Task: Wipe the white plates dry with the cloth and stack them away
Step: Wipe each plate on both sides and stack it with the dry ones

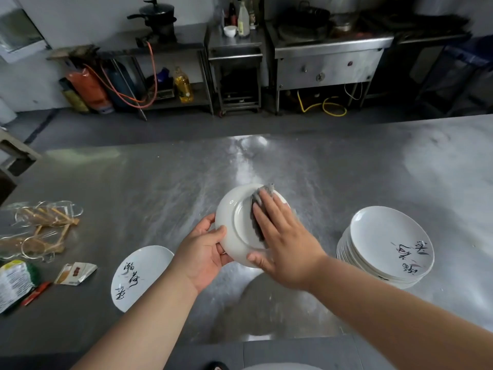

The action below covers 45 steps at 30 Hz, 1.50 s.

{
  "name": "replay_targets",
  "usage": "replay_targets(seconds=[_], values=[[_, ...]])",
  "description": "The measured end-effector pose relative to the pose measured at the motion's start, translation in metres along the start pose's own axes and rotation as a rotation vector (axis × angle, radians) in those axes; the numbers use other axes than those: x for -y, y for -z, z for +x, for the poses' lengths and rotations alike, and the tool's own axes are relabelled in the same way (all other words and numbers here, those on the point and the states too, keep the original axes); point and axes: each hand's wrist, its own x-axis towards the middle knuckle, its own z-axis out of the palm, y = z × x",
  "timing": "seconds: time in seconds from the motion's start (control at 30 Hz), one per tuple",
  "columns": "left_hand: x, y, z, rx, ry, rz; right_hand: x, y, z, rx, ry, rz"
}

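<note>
A white plate (234, 222) is held tilted above the steel table (160, 182), its underside turned toward me. My left hand (205, 247) grips its lower left rim, thumb on the underside. My right hand (282, 244) lies flat on the underside with straight fingers, pressing a grey cloth (260, 206) against it; the thumb reaches the plate's lower edge. A single white plate with black calligraphy (138, 276) lies on the table at the lower left. A tall stack of white plates (386, 247) with the same calligraphy stands on the right.
Plastic-wrapped wooden sticks (40, 228), a snack packet (13, 284) and a small sachet (76, 273) lie at the table's left edge. Beyond the table's far edge are steel kitchen counters (328, 49), a stove with a black pot (157, 17), bottles (242, 20) and an oil jug (183, 86).
</note>
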Motion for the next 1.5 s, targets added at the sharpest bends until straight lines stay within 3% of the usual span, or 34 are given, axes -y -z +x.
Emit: replay_targets(seconds=[0.13, 0.33, 0.57, 0.77, 0.93, 1.1, 1.3, 1.5], values=[[-0.003, -0.001, 0.002, -0.039, 0.001, -0.034, 0.022, -0.017, -0.033, -0.001, 0.154, 0.000], [-0.003, -0.007, -0.006, -0.047, 0.001, -0.024, -0.010, -0.003, -0.004, -0.049, -0.042, 0.007], [-0.010, -0.009, -0.003, -0.078, -0.023, -0.087, 0.015, -0.009, -0.038, -0.045, 0.129, 0.003], [-0.007, -0.014, -0.009, -0.041, -0.029, -0.068, 0.006, 0.004, -0.023, -0.224, -0.147, 0.133], [-0.012, -0.011, -0.012, -0.013, -0.042, -0.039, 0.024, -0.004, -0.042, -0.177, 0.094, 0.031], [-0.015, -0.013, -0.021, 0.061, -0.036, 0.203, -0.003, 0.028, -0.007, -0.221, -0.114, 0.109], [-0.010, -0.031, -0.029, 0.110, -0.085, 0.363, 0.007, 0.049, 0.010, -0.238, 0.239, 0.054], [-0.016, -0.018, -0.033, 0.086, -0.078, 0.348, -0.016, 0.047, -0.004, -0.208, -0.170, 0.311]])
